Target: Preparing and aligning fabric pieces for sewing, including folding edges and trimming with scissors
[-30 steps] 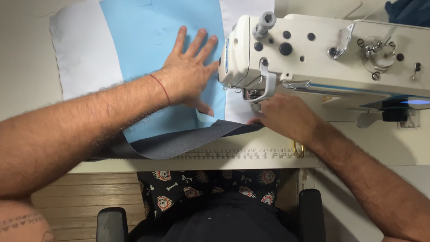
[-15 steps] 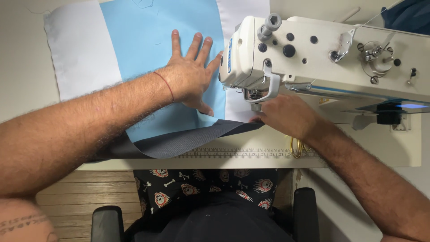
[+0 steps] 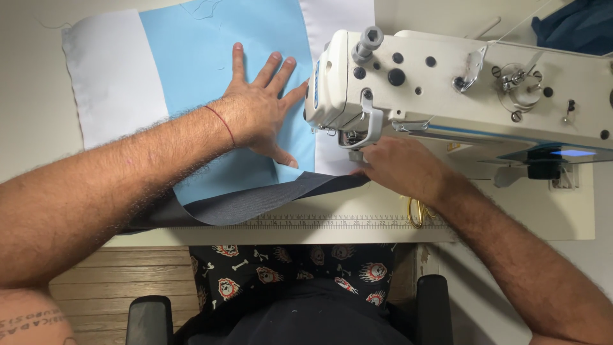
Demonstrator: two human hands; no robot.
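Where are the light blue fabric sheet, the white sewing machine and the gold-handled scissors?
Light blue fabric sheet (image 3: 211,57): head view, on its flat upper middle.
White sewing machine (image 3: 447,105): head view, on the front face of its arm.
Gold-handled scissors (image 3: 416,214): head view, on a handle loop beside the right wrist.

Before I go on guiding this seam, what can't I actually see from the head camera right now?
- Needle and presser foot: hidden under the sewing machine head.
- Right hand fingertips: tucked beneath the machine head.
- Dark fabric: its left end is covered by the left forearm.
- Scissors: only yellow handles show past the right wrist.
- Left hand lies flat on the light blue fabric.
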